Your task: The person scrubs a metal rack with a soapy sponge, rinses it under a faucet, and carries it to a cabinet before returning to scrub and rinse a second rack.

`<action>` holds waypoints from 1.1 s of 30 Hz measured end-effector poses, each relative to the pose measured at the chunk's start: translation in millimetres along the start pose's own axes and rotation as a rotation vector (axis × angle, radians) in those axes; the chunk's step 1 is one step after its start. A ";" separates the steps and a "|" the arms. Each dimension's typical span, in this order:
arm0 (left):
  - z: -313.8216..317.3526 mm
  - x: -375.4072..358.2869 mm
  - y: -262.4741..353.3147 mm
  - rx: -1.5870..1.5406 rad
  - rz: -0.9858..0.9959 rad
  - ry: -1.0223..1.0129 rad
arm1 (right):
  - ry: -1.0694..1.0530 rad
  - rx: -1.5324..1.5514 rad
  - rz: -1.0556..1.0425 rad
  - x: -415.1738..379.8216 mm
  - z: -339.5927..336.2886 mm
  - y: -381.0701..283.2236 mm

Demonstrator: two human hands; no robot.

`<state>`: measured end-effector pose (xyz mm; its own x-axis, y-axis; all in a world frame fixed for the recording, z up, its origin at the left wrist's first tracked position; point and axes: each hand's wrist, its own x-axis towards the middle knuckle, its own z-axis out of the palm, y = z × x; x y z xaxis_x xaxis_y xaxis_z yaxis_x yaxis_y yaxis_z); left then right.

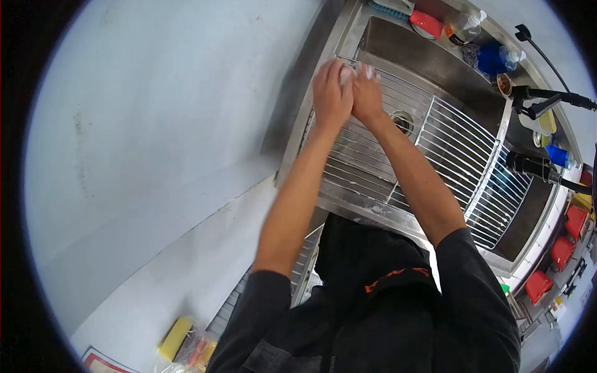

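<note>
Both hands are close together over the far left corner of a metal wire rack (pixel 426 133), which lies across a steel sink (pixel 398 46). My left hand (pixel 331 93) has its fingers curled at the rack's edge, with white foam on the fingertips. Beside it, touching, my right hand (pixel 367 93) is also curled, with white foam at its fingers. What the fingers hold, if anything, is hidden. The rack's wires run beneath both forearms, and a round drain (pixel 402 121) shows through them.
Along the sink's back ledge stand a clear bottle (pixel 460 31), a blue bottle (pixel 497 59), a red item (pixel 426 23) and a brush (pixel 390 9). A black faucet (pixel 532 165) reaches in from the right. A wall (pixel 155 112) rises at the left. A yellow sponge (pixel 176 339) is at lower left.
</note>
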<state>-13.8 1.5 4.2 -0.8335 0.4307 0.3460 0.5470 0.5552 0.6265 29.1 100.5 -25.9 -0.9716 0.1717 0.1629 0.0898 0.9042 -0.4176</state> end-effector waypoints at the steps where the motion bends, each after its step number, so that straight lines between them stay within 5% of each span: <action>1: 3.6 31.1 0.6 -0.108 -0.030 -0.218 | 0.050 0.028 0.023 0.6 -0.8 -0.6; 2: 9.9 52.4 3.7 -0.218 -0.056 -0.441 | 0.102 0.052 0.052 0.6 -1.6 -0.3; 5: 30.5 81.5 14.7 0.434 -0.126 -0.964 | 0.249 0.229 -0.079 2.8 17.0 -4.8; 8: 48.0 91.0 20.0 0.641 -0.096 -1.208 | 0.158 0.711 0.134 -5.3 52.9 5.7; 14: 51.2 82.9 61.6 0.833 -0.170 -1.145 | 0.323 0.236 0.018 -15.8 26.2 -9.0; 17: 71.8 72.9 58.1 0.894 -0.272 -1.042 | 0.135 0.396 0.059 -43.9 30.5 -21.8; 19: 106.5 70.4 13.8 0.924 -0.242 -1.070 | -0.252 0.236 0.054 -70.5 16.8 -45.9; 21: 105.1 68.7 1.6 0.872 -0.241 -1.078 | -0.350 0.154 -0.062 -103.8 12.9 -63.1; 23: 77.3 68.8 21.7 0.739 -0.261 -1.068 | -0.154 0.142 -0.277 -141.6 32.9 -74.2; 33: 78.2 1.5 -29.9 0.372 0.377 -0.199 | -0.398 0.273 -0.405 -184.2 -2.0 -53.3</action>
<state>-25.2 41.2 -68.6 -0.5642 0.7534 0.3377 0.8246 0.5349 0.1842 203.7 21.5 -31.9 -0.9287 -0.3694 0.0327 -0.3102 0.7256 -0.6142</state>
